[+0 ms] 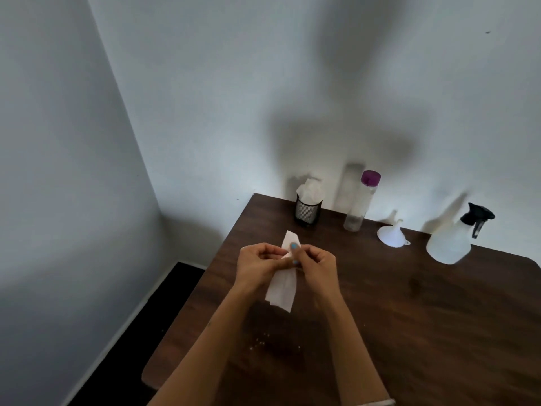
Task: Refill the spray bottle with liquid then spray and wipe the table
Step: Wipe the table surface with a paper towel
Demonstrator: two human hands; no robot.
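Pale grey walls (205, 83) meeting at a corner, dark floor (164, 303) (white skirting), soft shadows

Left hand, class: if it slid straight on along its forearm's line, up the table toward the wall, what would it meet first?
Beyond the white paper tissue the left hand already pinches, probably the black mesh cup of tissues; depth is unclear.
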